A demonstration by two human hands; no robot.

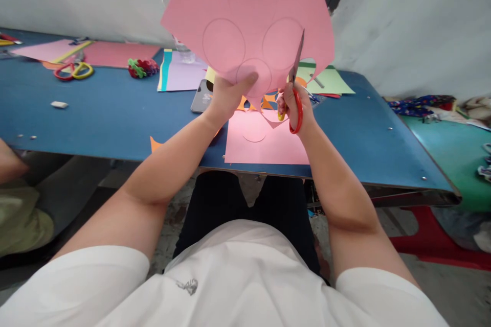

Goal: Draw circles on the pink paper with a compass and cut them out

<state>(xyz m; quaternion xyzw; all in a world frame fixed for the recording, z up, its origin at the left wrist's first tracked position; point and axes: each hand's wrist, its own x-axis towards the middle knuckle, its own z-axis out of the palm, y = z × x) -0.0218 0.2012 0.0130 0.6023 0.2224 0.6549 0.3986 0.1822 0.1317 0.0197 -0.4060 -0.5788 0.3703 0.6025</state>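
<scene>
A large sheet of pink paper (253, 25) with several pencilled circles is held up in front of me. My left hand (226, 93) grips its lower edge, thumb lying on the front over the lowest circle. In my right hand (297, 104) are scissors (295, 64) with red and yellow handles, blades pointing up across the right-hand circle. The sheet's lower right edge is cut ragged, and a pink strip hangs below it. Under the sheet, a second pink paper (264, 145) lies at the table's front edge, with a round outline or disc on it.
On the blue table (115, 122) are orange paper scraps (268, 103), a phone (201, 98), an eraser (59, 104), other scissors (73, 70), a red-green craft piece (141, 68) and coloured sheets. Another person's arm (11, 162) is at the left. A red stool (437, 237) stands right.
</scene>
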